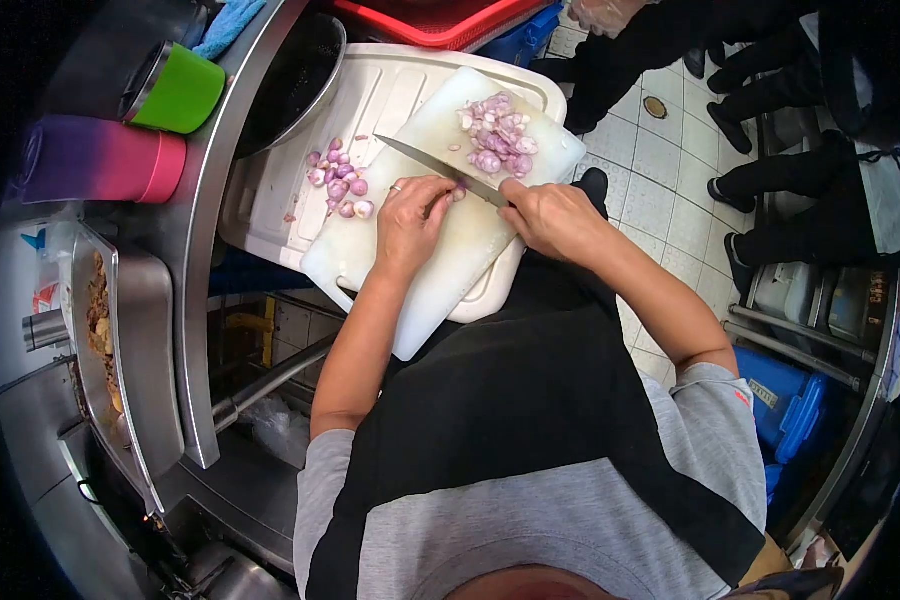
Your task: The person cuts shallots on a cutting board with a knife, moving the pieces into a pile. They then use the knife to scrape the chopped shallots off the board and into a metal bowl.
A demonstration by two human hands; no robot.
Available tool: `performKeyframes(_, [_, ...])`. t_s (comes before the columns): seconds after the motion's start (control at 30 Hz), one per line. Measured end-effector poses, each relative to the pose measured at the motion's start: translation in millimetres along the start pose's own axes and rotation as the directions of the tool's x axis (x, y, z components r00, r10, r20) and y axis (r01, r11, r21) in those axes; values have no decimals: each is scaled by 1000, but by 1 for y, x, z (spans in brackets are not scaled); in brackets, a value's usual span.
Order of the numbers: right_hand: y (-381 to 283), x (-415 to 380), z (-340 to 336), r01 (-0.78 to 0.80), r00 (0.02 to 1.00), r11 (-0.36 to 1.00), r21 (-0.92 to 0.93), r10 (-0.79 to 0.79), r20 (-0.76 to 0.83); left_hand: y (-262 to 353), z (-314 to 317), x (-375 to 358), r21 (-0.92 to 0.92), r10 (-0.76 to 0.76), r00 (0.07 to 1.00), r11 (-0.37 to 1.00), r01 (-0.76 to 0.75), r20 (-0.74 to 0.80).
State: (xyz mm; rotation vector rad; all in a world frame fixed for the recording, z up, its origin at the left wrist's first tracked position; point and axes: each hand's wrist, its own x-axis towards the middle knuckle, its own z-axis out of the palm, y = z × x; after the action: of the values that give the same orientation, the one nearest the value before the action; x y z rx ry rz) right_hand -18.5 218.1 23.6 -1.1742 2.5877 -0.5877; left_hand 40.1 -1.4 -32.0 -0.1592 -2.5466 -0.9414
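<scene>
A white cutting board (370,262) lies at a slant over a cream plastic lid (270,205). My right hand (553,220) is closed around the handle of a knife (420,157), whose blade points to the upper left across the board. Beside the blade, my left hand (413,218) pinches a small shallot (457,193), partly hidden by the fingers and knife. Cut shallots (498,135) are heaped on the far part of the board. Whole peeled shallots (337,178) lie in a loose group left of the board, on the lid and board edge.
A dark metal bowl (295,85) stands at the lid's left. Red basket (440,25) sits beyond it. On the steel counter are a green cup (185,90), a purple-pink tumbler (110,160) and a metal food tray (145,340). Other people's legs (780,185) are on the right.
</scene>
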Motion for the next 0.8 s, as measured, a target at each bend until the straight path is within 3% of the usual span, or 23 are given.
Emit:
performKeyframes(0.3, [-9,-16,-13,-19,999,999,-38,21,34,4,-3,0,-49,-10,1000,999,10,-3])
performKeyframes(0.4, [-1,-4,4,11,999,1000,25,-10,-52,4,-2,1,-42,1,1000,999,-1,-12])
performKeyframes(0.6, [-13,-13,-24,-16,998,999,-35,18,58,2,-1,0,-38,-6,1000,999,5,-26])
performKeyframes(0.8, [-5,2,4,-66,998,996,63,66,-2,3,-1,1,-42,-1,1000,999,0,-28])
